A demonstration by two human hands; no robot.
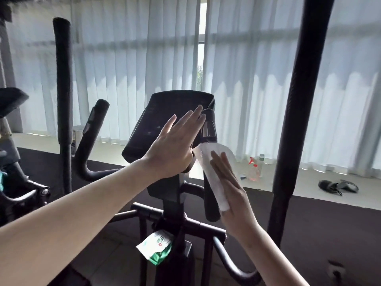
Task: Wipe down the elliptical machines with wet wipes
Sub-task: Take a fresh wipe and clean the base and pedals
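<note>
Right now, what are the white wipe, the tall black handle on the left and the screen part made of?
Wet wipe: thin soft nonwoven cloth, probably; white, matte, it drapes. Left upright handle: likely black foam padding; dull, slightly fuzzy. Console: hard black plastic, it seems; smooth with faint sheen.

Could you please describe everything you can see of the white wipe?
The wipe is a thin, white sheet draped lengthwise over the black upright handle right of the console. The right hand presses it against the handle with straight fingers; its upper edge curves just below the handle's shiny band.
</note>
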